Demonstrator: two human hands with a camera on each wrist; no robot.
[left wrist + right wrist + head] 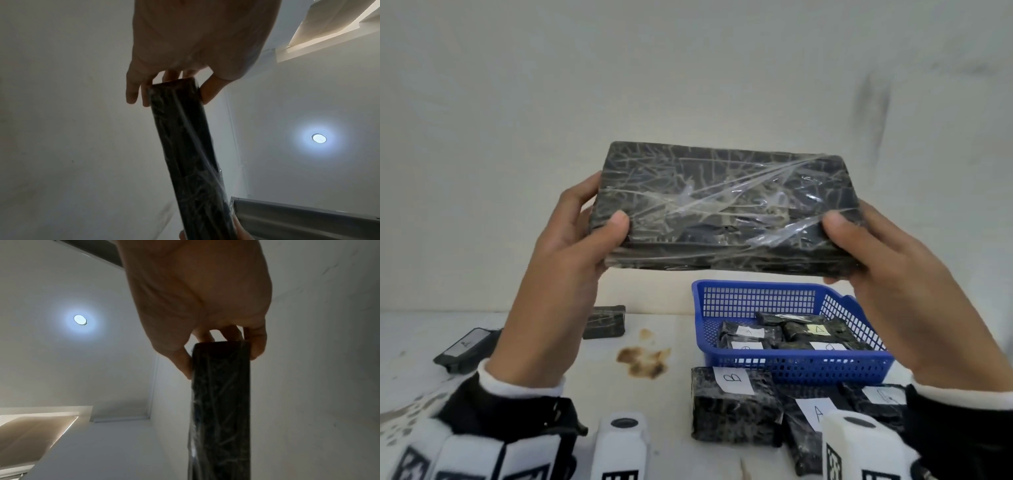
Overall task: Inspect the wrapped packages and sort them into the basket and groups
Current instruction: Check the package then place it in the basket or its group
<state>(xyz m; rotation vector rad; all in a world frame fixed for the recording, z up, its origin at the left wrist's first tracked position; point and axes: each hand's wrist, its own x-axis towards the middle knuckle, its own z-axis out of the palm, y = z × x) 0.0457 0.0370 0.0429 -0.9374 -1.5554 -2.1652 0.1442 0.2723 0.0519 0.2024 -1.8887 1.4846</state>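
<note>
1. Big dark flat package wrapped in clear shiny plastic [726,209] is up in the air, in front of a pale wall [688,68], above the table and the basket.
2. Left hand [571,253] holds the package's left end, with the thumb on the front and the fingers behind.
3. Right hand [893,274] holds the right end the same way, thumb in front.
4. From the left wrist view, the long thin edge of the package runs from hand to hand, and the fingers [131,91] wrap its far end.
5. Blue plastic basket with little holes [756,301] sits on the white table [534,359], under the package. Small dark wrapped packs with white paper labels [787,334] lie inside it.
6. Just in front of the basket lies a dark pack with a "B" label [734,407], and right beside it a dark pack with an "A" label [815,414].
7. One small dark pack [604,322] lies alone, far back on the table.
8. Brown stain [643,359] marks the table between that pack and the basket.
</note>
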